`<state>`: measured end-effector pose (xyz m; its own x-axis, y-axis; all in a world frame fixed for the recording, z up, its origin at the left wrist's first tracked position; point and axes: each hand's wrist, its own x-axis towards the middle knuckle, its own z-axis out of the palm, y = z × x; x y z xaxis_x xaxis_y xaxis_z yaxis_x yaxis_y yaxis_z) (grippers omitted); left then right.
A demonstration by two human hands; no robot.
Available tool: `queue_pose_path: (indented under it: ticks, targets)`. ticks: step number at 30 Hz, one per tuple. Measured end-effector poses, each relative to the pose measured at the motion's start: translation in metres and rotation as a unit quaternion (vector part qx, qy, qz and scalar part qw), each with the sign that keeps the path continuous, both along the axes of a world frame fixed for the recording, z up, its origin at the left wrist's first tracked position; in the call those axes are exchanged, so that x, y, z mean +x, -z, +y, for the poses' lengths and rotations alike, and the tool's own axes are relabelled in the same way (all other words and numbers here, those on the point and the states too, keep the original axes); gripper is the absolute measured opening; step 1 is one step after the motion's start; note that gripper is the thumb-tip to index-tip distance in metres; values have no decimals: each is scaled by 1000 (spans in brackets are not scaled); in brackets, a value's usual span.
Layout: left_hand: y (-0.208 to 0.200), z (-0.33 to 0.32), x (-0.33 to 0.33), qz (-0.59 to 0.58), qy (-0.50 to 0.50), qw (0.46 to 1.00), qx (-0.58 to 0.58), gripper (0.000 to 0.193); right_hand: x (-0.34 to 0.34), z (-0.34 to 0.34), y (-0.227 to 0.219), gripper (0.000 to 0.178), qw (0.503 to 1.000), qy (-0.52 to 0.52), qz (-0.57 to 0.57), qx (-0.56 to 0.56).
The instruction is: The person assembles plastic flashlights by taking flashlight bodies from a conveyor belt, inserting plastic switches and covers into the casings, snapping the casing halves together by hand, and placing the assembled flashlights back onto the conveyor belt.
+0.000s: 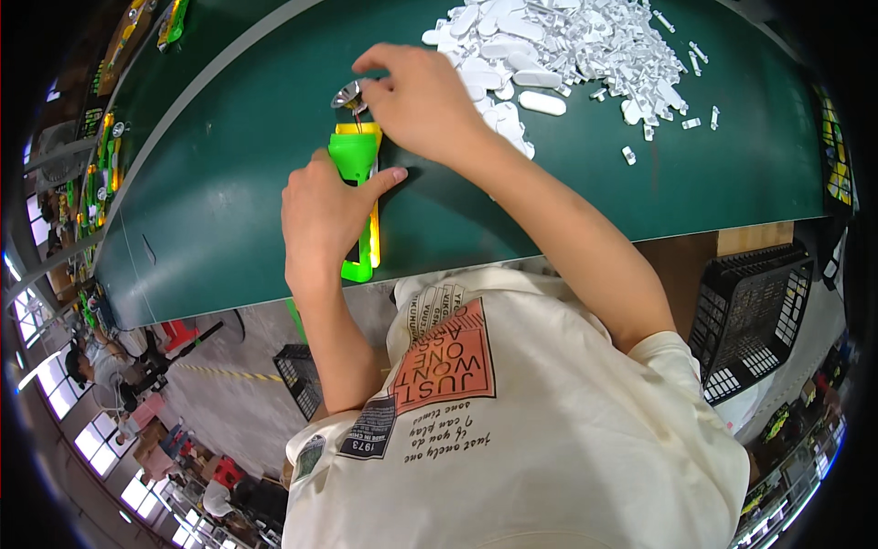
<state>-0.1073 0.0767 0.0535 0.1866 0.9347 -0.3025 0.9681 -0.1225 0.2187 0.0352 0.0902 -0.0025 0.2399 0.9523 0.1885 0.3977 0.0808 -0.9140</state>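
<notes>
A green flashlight body (353,157) lies on the green tabletop near its front edge, its wide end pointing away from me. My left hand (320,209) is wrapped round it from the left, thumb across its right side. A yellow part (374,240) shows along the right side of the green body and past its wide end; whether it is separate, I cannot tell. Just beyond that end, my right hand (416,101) pinches a small silver reflector cup (347,95). Thin wires run from the cup toward the body. The right fingertips partly hide the cup.
A large heap of white plastic parts (567,50) covers the far right of the table (229,201), with several loose pieces around it. A black crate (750,316) stands below the table's right edge. More green and yellow flashlights (102,174) lie at the far left. People sit beyond.
</notes>
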Motion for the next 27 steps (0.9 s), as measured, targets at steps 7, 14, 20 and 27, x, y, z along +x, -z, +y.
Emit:
queue_pose_path:
  ticks: [7, 14, 20, 27]
  targets:
    - [-8, -11, -29, -129, 35, 991, 18, 62, 0, -77, -12, 28, 973, 22, 226, -37]
    - [5, -13, -36, -226, -13, 973, -52, 51, -31, -97, -1, 45, 849, -77, 475, -216]
    - [3, -23, -39, -275, -42, 958, -72, 48, -28, -92, -2, 39, 873, -142, 403, -234]
    - [15, -34, -31, -405, -63, 908, -87, 45, -39, -97, 1, 30, 847, -37, 496, -185]
